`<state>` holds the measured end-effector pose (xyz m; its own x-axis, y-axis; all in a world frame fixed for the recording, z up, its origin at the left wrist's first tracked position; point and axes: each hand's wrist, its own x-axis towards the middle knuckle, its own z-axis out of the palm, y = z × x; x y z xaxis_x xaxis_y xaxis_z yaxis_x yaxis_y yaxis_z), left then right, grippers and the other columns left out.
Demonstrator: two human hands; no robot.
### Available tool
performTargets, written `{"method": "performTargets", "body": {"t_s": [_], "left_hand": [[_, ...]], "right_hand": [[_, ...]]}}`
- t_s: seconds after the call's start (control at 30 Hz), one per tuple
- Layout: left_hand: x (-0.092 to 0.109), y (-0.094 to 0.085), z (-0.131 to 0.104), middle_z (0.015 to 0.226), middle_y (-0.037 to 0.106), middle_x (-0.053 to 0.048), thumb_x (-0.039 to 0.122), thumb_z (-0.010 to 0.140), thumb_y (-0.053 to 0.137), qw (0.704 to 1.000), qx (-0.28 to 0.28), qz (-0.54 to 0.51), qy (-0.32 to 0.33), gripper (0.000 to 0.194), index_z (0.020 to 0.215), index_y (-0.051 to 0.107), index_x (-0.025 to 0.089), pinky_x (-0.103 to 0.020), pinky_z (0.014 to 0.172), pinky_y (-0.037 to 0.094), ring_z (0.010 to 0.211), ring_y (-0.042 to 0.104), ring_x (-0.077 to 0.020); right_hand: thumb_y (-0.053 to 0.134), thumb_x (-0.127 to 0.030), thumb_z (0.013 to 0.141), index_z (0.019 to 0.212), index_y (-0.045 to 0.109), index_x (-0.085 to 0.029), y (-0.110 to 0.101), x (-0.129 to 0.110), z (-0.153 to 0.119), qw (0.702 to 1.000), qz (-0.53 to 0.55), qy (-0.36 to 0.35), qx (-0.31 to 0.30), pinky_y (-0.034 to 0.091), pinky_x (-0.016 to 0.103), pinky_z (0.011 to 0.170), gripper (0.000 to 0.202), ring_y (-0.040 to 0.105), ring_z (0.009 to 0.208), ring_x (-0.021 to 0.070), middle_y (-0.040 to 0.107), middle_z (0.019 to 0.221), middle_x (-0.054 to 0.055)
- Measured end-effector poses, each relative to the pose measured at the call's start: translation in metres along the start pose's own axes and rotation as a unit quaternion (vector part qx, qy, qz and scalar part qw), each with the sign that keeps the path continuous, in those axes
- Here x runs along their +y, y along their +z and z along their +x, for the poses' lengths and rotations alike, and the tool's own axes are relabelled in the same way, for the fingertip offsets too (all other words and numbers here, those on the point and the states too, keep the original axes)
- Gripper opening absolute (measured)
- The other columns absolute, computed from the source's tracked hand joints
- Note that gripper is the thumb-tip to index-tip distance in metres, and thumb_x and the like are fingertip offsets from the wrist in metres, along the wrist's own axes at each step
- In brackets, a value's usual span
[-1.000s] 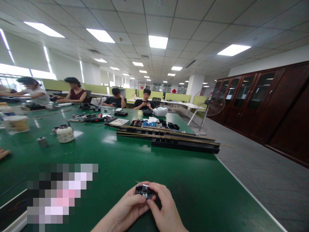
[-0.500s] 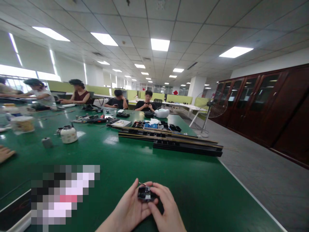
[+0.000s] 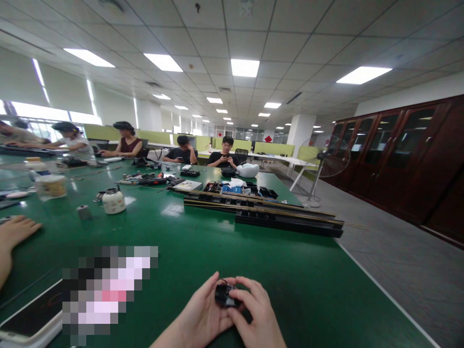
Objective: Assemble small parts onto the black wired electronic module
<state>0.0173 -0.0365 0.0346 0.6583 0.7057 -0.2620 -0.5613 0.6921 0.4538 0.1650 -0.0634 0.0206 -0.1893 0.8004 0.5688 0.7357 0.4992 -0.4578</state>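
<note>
Low in the head view, a small black plastic housing (image 3: 222, 296) with a thin dark wire at its top edge is held above the green table (image 3: 174, 270). My left hand (image 3: 206, 311) cradles it from the left and below, thumb raised beside it. From the right, my right hand (image 3: 255, 311) closes on the same piece, its fingertips over the upper face and the thumb lower down. The fingers cover much of its right side, so its inner detail cannot be made out.
A phone in a white case (image 3: 34, 309) lies at lower left beside a blurred-out patch. Another person's hand (image 3: 20, 229) rests at the left edge. A white jar (image 3: 113, 201) and a grey cylinder (image 3: 84, 212) stand beyond. Long black rails (image 3: 286, 222) cross the table, overhanging its right edge.
The view has turned slightly left, so the scene sits farther right. My right fingers have moved over the housing's face. The other person's hand shows more.
</note>
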Motion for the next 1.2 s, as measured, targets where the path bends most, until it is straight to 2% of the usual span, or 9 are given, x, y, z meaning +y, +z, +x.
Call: {"method": "performTargets", "body": {"t_s": [0.2, 0.3, 0.47, 0.63, 0.87, 1.03, 1.2], "left_hand": [[-0.001, -0.001, 0.002, 0.076, 0.067, -0.006, 0.038, 0.078, 0.050, 1.000, 0.013, -0.002, 0.009, 0.026, 0.082, 0.059, 0.015, -0.029, 0.071, 0.042, 0.068, 0.063, -0.0180], [0.001, -0.003, 0.002, 0.079, 0.067, -0.006, 0.038, 0.077, 0.052, 0.999, 0.028, -0.008, 0.018, 0.025, 0.083, 0.059, 0.015, -0.032, 0.076, 0.042, 0.073, 0.063, -0.0193], [0.003, -0.004, 0.002, 0.081, 0.068, -0.008, 0.039, 0.075, 0.053, 0.998, 0.053, 0.000, 0.030, 0.027, 0.088, 0.058, 0.015, -0.031, 0.073, 0.043, 0.066, 0.064, -0.0177], [0.004, -0.004, 0.002, 0.087, 0.068, -0.012, 0.041, 0.074, 0.054, 0.998, 0.057, 0.011, 0.034, 0.031, 0.090, 0.056, 0.015, -0.029, 0.070, 0.044, 0.072, 0.065, -0.0207], [0.006, -0.005, 0.002, 0.089, 0.068, -0.014, 0.044, 0.073, 0.054, 0.997, 0.065, 0.005, 0.040, 0.034, 0.093, 0.053, 0.016, -0.027, 0.066, 0.045, 0.075, 0.065, -0.0222], [0.006, -0.006, 0.002, 0.093, 0.067, -0.015, 0.044, 0.073, 0.053, 0.996, 0.076, 0.006, 0.046, 0.035, 0.095, 0.052, 0.017, -0.027, 0.066, 0.045, 0.074, 0.066, -0.0218], [0.005, -0.005, 0.003, 0.094, 0.067, -0.017, 0.044, 0.074, 0.052, 0.997, 0.062, 0.016, 0.034, 0.037, 0.098, 0.050, 0.016, -0.028, 0.068, 0.044, 0.076, 0.066, -0.0223]], "right_hand": [[0.060, -0.015, 0.072, 0.089, 0.061, -0.027, -0.002, 0.000, 0.000, 1.000, 0.005, -0.023, 0.010, 0.046, 0.034, 0.085, 0.021, 0.055, 0.100, 0.0197, 0.062, 0.105, 0.003], [0.057, -0.018, 0.075, 0.090, 0.058, -0.025, -0.003, 0.001, 0.000, 0.998, 0.016, -0.035, 0.052, 0.047, 0.033, 0.083, 0.017, 0.057, 0.095, 0.0188, 0.064, 0.100, 0.003], [0.054, -0.022, 0.079, 0.093, 0.056, -0.024, -0.002, 0.005, -0.001, 0.994, 0.019, -0.035, 0.106, 0.048, 0.032, 0.081, 0.014, 0.059, 0.090, 0.0177, 0.065, 0.092, 0.003], [0.052, -0.027, 0.079, 0.096, 0.057, -0.024, 0.002, 0.012, -0.005, 0.993, 0.012, 0.026, 0.115, 0.049, 0.032, 0.080, 0.017, 0.059, 0.091, 0.0182, 0.064, 0.094, 0.004], [0.049, -0.034, 0.081, 0.101, 0.057, -0.022, 0.004, 0.023, -0.003, 0.976, 0.040, 0.154, 0.145, 0.049, 0.032, 0.080, 0.025, 0.060, 0.092, 0.0195, 0.064, 0.097, 0.006], [0.050, -0.037, 0.080, 0.101, 0.056, -0.019, 0.004, 0.033, -0.002, 0.958, 0.079, 0.198, 0.193, 0.049, 0.032, 0.077, 0.028, 0.061, 0.088, 0.0205, 0.064, 0.097, 0.007], [0.050, -0.040, 0.079, 0.101, 0.055, -0.019, 0.001, 0.039, -0.004, 0.941, 0.077, 0.240, 0.225, 0.047, 0.034, 0.078, 0.031, 0.060, 0.090, 0.0215, 0.063, 0.099, 0.008]]}}
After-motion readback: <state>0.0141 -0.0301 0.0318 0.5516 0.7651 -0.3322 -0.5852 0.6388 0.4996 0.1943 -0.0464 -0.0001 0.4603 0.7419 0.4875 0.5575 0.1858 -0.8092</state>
